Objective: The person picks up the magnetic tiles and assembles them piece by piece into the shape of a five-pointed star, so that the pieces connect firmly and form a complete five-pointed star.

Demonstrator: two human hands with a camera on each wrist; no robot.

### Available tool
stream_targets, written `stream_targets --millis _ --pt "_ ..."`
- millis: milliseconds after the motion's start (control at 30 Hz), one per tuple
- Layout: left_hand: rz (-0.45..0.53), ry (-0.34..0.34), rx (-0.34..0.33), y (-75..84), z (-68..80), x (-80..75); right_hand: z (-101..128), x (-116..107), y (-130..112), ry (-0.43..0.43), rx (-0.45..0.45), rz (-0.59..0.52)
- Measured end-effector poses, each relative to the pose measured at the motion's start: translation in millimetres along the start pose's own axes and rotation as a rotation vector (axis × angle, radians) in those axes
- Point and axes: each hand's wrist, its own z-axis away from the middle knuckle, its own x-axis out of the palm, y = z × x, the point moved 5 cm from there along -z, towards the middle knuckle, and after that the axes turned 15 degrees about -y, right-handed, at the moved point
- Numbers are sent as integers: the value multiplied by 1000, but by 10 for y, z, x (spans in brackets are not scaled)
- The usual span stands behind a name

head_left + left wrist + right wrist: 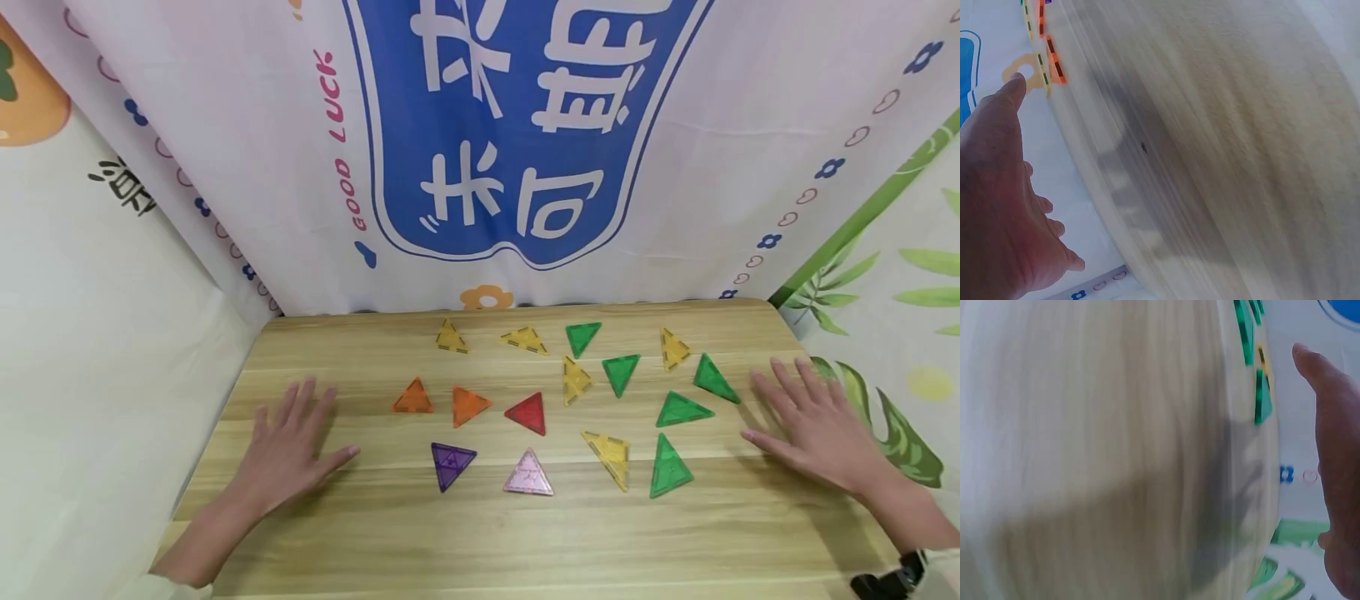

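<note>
Hands [288, 446] flat, open on table [525, 542]

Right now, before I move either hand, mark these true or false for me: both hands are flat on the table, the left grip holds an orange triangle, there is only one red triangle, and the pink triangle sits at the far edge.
1. Both hands lie flat: true; left hand and right hand rest open on the table.
2. Left grip holds an orange triangle: false; it holds nothing, and the orange triangle lies apart from it.
3. One red triangle: true.
4. Pink triangle at far edge: false; it lies in the near row, beside the purple triangle.
</note>
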Motion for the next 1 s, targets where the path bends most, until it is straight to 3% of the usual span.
stream_targets --millis 433,700,1000 --pt "21 1 138 183 -269 -4 -414 -174 -684 25 -163 -9" --pt "104 -22 245 254 -414 -28 -670 -213 -1206 73 -320 -12" --pt "207 -61 343 290 -638 17 -968 -207 -1851 31 -447 -37"
